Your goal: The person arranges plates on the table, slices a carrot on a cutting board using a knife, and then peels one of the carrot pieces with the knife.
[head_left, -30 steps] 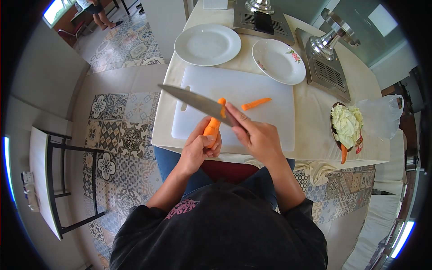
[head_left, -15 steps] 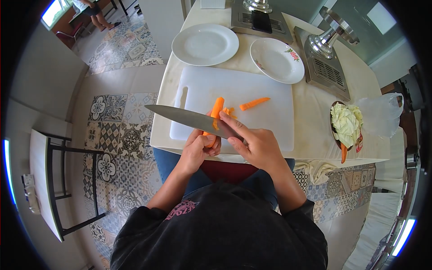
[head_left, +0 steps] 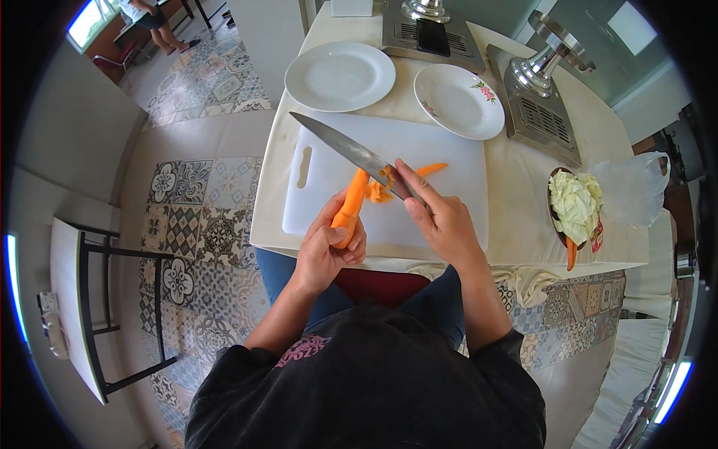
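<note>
A peeled orange carrot [head_left: 350, 206] is gripped near its lower end by my left hand [head_left: 326, 247], its tip pointing up and away over the cutting board. My right hand [head_left: 444, 224] is closed on a large knife [head_left: 336, 141], whose blade slants up to the left beside the carrot's tip. Bits of carrot cling to the blade near my fingers. On the white cutting board [head_left: 449, 202] lies a small heap of carrot shavings [head_left: 378, 193], below the blade. Partly behind the knife rests a separate thin carrot piece [head_left: 431, 169].
Beyond the board stand a white plate [head_left: 340, 76] and a flowered plate [head_left: 458, 101]. Two metal stands [head_left: 542, 112] are behind them, one with a dark phone [head_left: 433, 37]. A bowl of cabbage [head_left: 574, 206] and a plastic bag [head_left: 636, 187] are at right. A person [head_left: 153, 22] stands far left.
The knife first swept down along the carrot, then rose away to the upper right with my right hand. More shavings now lie on the board. My left hand still grips the carrot.
</note>
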The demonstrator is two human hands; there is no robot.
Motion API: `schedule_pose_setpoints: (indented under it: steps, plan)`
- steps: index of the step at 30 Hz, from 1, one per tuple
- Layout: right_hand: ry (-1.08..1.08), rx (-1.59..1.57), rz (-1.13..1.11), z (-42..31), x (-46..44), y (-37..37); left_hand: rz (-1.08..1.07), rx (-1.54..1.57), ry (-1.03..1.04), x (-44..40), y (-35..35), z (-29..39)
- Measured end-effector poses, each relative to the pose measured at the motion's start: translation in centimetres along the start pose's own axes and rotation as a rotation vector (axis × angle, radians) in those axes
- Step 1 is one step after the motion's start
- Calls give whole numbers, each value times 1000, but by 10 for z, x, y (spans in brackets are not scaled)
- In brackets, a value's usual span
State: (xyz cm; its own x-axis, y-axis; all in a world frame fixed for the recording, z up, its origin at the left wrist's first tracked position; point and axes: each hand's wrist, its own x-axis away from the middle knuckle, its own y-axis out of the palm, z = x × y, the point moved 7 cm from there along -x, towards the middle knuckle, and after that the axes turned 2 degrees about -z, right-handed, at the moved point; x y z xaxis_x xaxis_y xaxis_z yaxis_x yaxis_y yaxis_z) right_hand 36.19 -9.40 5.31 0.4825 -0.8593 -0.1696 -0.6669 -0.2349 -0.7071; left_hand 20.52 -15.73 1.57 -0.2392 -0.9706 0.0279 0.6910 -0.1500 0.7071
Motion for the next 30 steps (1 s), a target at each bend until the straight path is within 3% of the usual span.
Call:
schedule_pose_setpoints:
  steps: [9, 13, 19, 25, 30]
  plan:
    - [-119, -7, -131, -29, 11, 20, 110, 56, -39, -1, -8, -12]
    - [-173, 29, -90, -31, 9, 20, 146, -31, -16, -1, -9, -10]
    - [-133, 133, -14, -23, 3, 24, 126, -1, -64, 1, -10, -10]
    - [-41, -16, 35, 0, -6, 3, 105, -1, -68, 4, -2, -6]
    - [-39, -44, -66, -12, -2, 7, 131, -57, -39, -2, -4, -6]
